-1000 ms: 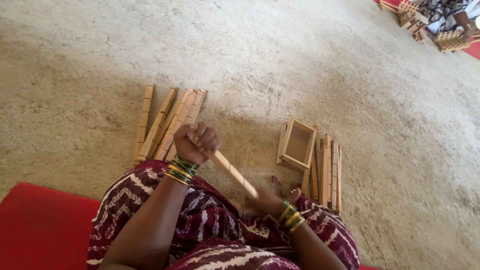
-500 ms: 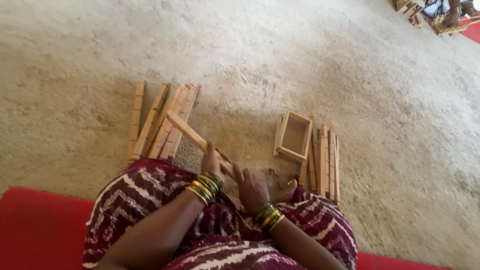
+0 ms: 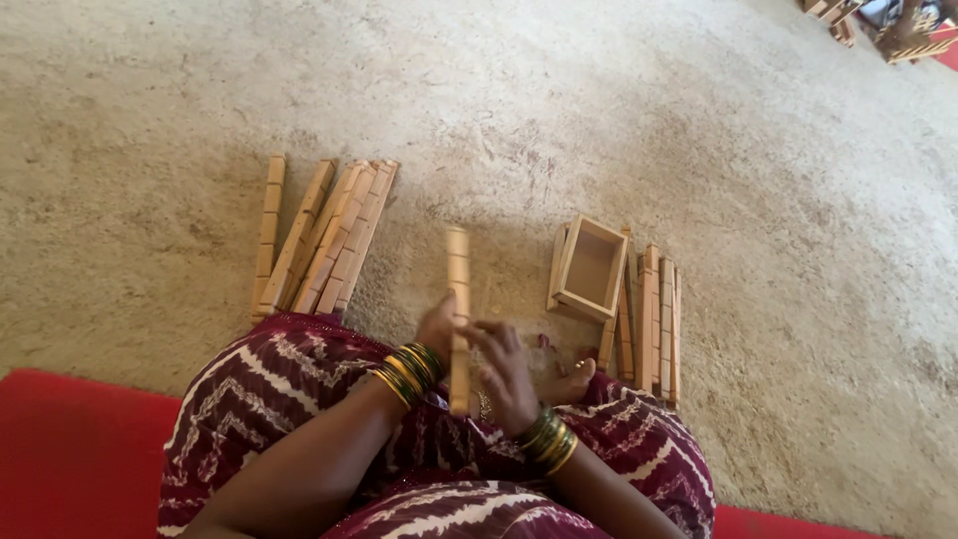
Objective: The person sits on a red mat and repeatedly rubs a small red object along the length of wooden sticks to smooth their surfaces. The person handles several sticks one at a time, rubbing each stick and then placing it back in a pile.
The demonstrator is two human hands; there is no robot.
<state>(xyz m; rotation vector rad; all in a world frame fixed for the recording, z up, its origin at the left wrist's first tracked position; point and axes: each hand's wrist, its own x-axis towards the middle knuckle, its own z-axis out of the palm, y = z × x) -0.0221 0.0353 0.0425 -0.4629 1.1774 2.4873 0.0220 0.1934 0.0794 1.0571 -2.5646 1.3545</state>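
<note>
I sit on the ground in a maroon patterned garment. My left hand (image 3: 437,329) grips a long notched wooden strip (image 3: 458,289) that points away from me, nearly upright in the view. My right hand (image 3: 507,371) is against the strip's lower part, fingers spread along it. Both wrists carry green and gold bangles. To the left lies a pile of similar notched strips (image 3: 321,238). To the right a small open wooden box frame (image 3: 589,269) rests on another row of strips (image 3: 651,314).
The ground is rough sandy concrete (image 3: 599,110). A red mat (image 3: 70,454) lies under me at the bottom left. More wooden frames (image 3: 903,35) are stacked at the far top right corner.
The strip has swung from a diagonal lie to pointing straight away from me. My left hand dropped from beside the left pile to my lap, and both hands came together on it.
</note>
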